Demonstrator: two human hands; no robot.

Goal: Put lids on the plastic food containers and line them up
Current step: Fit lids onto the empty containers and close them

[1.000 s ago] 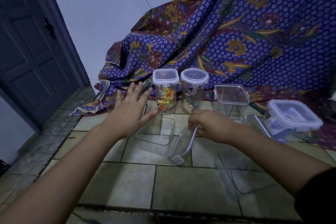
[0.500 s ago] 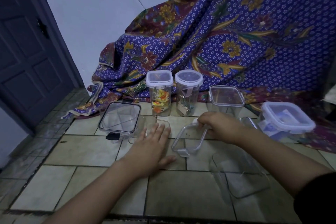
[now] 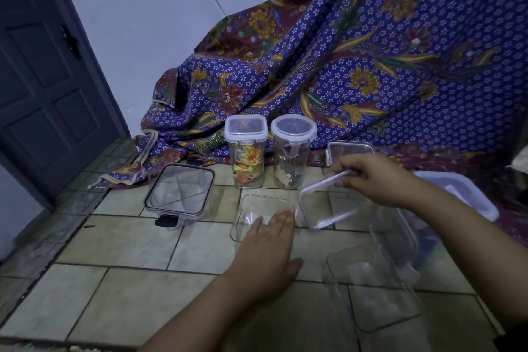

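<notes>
My right hand (image 3: pixel 374 177) pinches the far edge of a clear rectangular lid (image 3: pixel 328 206) and holds it tilted above the floor. Just left of it sits a small open clear container (image 3: pixel 257 208). My left hand (image 3: pixel 268 248) lies flat with straight fingers, its fingertips at that container's near rim. Two tall lidded jars, a square one (image 3: pixel 246 151) and a round one (image 3: pixel 293 151), stand side by side at the back. A flat container with a black-rimmed lid (image 3: pixel 180 194) sits to the left. An open clear container (image 3: pixel 377 288) lies near my right forearm.
Purple patterned cloth (image 3: pixel 343 66) drapes over the back and right. A lidded box (image 3: pixel 350 148) stands behind my right hand, and a white-lidded box (image 3: pixel 463 194) sits at the far right. A dark door (image 3: pixel 43 80) stands on the left. The floor is tiled.
My left hand drew back from the black-rimmed container toward the small open one. My right hand raised the clear lid off the floor and tilted it.
</notes>
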